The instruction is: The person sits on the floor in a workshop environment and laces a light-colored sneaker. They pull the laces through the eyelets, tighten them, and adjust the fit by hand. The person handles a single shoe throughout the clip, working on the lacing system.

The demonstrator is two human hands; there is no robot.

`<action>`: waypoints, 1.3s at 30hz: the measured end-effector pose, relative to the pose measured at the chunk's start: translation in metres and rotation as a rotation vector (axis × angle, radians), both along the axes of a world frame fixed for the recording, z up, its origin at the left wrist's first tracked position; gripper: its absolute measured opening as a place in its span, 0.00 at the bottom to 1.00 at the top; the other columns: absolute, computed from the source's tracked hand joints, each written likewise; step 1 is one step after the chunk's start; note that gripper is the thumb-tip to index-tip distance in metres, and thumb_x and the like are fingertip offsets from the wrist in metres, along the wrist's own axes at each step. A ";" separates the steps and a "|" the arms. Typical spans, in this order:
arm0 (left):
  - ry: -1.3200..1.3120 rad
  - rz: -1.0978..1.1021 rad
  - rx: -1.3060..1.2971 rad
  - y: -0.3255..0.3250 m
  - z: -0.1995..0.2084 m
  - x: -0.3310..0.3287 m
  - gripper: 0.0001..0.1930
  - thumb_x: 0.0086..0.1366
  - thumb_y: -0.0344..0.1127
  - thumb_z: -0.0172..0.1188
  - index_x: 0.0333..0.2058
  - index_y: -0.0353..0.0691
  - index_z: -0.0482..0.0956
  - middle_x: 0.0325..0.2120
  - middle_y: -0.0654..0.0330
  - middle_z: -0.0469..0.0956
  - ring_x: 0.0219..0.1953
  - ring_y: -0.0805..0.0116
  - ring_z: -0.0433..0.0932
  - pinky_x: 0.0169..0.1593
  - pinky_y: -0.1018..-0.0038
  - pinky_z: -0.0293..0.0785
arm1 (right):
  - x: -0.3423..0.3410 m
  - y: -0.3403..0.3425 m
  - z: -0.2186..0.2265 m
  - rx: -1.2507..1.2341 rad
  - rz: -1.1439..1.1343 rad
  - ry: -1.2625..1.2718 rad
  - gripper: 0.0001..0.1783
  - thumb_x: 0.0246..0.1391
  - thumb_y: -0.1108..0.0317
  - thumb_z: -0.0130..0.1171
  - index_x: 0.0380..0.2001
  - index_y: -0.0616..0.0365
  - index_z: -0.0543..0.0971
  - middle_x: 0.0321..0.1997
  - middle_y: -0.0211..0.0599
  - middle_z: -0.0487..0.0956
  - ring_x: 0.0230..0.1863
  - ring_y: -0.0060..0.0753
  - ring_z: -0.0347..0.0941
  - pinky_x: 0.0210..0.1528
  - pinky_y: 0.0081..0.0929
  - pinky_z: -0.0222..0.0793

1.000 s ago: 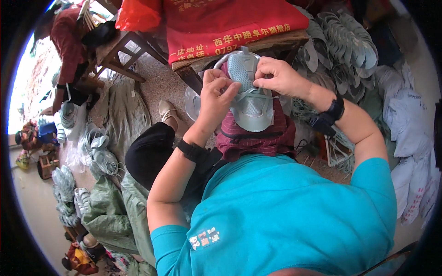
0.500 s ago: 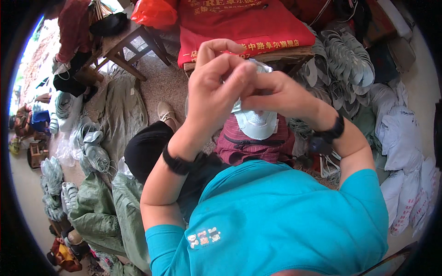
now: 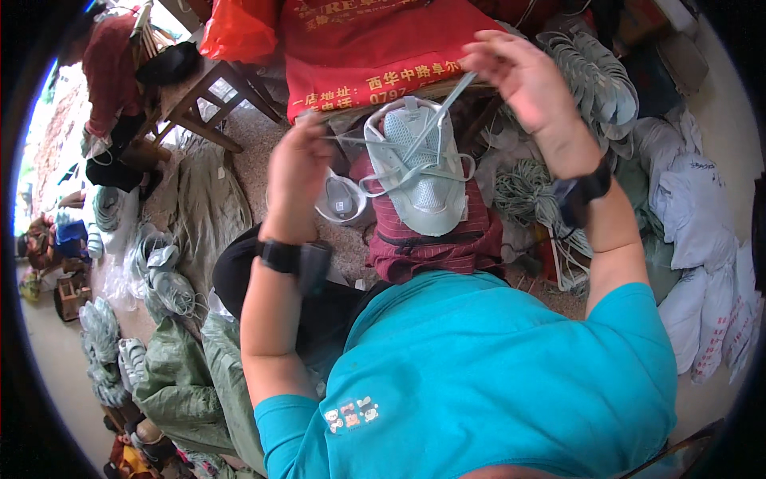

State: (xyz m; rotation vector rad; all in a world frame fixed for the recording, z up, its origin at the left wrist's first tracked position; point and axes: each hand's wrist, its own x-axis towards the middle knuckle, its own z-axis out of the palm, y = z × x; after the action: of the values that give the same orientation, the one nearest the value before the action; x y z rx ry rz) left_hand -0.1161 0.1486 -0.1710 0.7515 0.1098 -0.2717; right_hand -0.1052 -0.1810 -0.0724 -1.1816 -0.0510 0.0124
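Observation:
A pale grey-white sneaker upper [image 3: 429, 194] lies across my lap, toe end toward me, on a dark red striped cloth [image 3: 481, 231]. Light laces criss-cross its front, with a loop sticking out on either side. Left of the upper, my left hand [image 3: 301, 156] is closed on one end of the shoelace [image 3: 363, 140], its fingertips smeared by motion. My right hand [image 3: 527, 84], raised at the upper right, pinches another stretch of lace, drawn taut from the upper. Both hands are apart from the upper itself.
Ahead, a red printed cloth [image 3: 359, 48] covers a low table. A white shoe part [image 3: 343, 201] sits left of my lap. Bundled laces [image 3: 523, 191] and stacked uppers [image 3: 594, 80] lie to the right. A wooden stool [image 3: 209, 96] and green sacks [image 3: 171, 375] stand left.
My hands have moved from close together over the upper to wide apart, pulling the laces outward. The upper, hidden mostly behind them before, now shows fully.

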 end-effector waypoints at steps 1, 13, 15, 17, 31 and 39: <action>0.037 0.014 -0.102 0.033 -0.009 0.012 0.02 0.66 0.27 0.54 0.36 0.36 0.73 0.25 0.70 0.70 0.22 0.82 0.65 0.28 0.85 0.64 | 0.020 -0.048 -0.016 0.108 0.021 -0.041 0.11 0.61 0.72 0.49 0.41 0.69 0.76 0.43 0.48 0.80 0.44 0.39 0.79 0.54 0.34 0.75; -0.748 0.322 1.713 0.040 -0.009 -0.043 0.11 0.62 0.31 0.61 0.43 0.37 0.78 0.38 0.57 0.74 0.31 0.71 0.73 0.33 0.78 0.72 | -0.007 -0.053 -0.062 -1.275 -0.221 -0.724 0.15 0.51 0.72 0.59 0.44 0.57 0.78 0.44 0.37 0.76 0.43 0.32 0.75 0.46 0.29 0.72; -0.791 0.251 1.523 -0.008 0.006 -0.063 0.11 0.58 0.29 0.63 0.41 0.40 0.78 0.38 0.56 0.71 0.32 0.66 0.73 0.34 0.76 0.72 | -0.037 -0.007 -0.056 -1.150 0.115 -0.617 0.15 0.53 0.71 0.60 0.46 0.56 0.77 0.50 0.37 0.70 0.41 0.27 0.73 0.41 0.26 0.70; -0.828 0.104 1.443 -0.038 0.016 -0.076 0.12 0.55 0.27 0.65 0.39 0.39 0.78 0.37 0.57 0.70 0.36 0.65 0.72 0.36 0.74 0.71 | -0.051 0.017 -0.050 -1.171 0.254 -0.603 0.14 0.51 0.71 0.62 0.43 0.58 0.77 0.46 0.38 0.69 0.42 0.32 0.73 0.43 0.29 0.70; -0.550 -0.099 1.079 -0.078 -0.006 -0.052 0.11 0.55 0.30 0.66 0.24 0.36 0.71 0.26 0.63 0.64 0.29 0.73 0.64 0.31 0.76 0.63 | -0.052 0.047 -0.038 -0.975 0.436 -0.066 0.05 0.56 0.70 0.55 0.35 0.59 0.74 0.32 0.32 0.73 0.35 0.18 0.70 0.35 0.22 0.67; -0.439 0.175 1.052 -0.066 -0.033 -0.055 0.13 0.55 0.31 0.68 0.34 0.36 0.72 0.31 0.63 0.66 0.27 0.78 0.64 0.31 0.79 0.65 | -0.026 0.001 -0.043 -0.541 0.210 -0.146 0.06 0.56 0.75 0.52 0.38 0.58 0.74 0.36 0.24 0.73 0.36 0.16 0.68 0.39 0.17 0.64</action>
State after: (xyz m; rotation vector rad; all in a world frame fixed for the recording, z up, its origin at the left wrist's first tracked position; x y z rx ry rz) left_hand -0.1710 0.0828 -0.2035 1.8161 -0.1152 0.1561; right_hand -0.1307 -0.1801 -0.1159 -1.7117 -0.3159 0.1312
